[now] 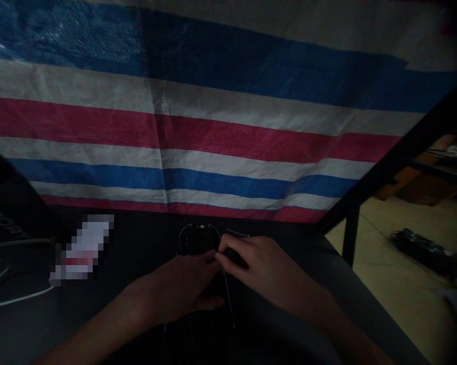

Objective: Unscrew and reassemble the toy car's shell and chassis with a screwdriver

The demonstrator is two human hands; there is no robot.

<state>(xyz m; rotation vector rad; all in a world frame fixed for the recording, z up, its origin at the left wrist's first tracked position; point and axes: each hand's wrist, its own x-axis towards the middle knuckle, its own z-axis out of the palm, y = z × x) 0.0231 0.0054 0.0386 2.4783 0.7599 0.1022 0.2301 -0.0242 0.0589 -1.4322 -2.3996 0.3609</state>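
Note:
A dark object with a rounded far end and thin shiny edges (pixel 200 238) lies on the dark tabletop in front of me; its kind is hard to make out in the low light. My left hand (pixel 186 284) rests across it, fingers stretched out and thumb apart, with nothing visible in its grasp. Beside its fingertips, my right hand (pixel 256 266) is closed in a pinch over the object's right side. What those fingers hold, if anything, is hidden in shadow. A thin light line (pixel 236 232) shows just beyond the right knuckles.
A striped plastic sheet (pixel 228 142) hangs behind the dark table (pixel 125 299). On the left are a black box with lettering (pixel 11 203), a white cable (pixel 19 299) and a blurred-out pale item (pixel 85 246). A dark frame post (pixel 350 233) and a black object on the floor (pixel 418 248) are to the right.

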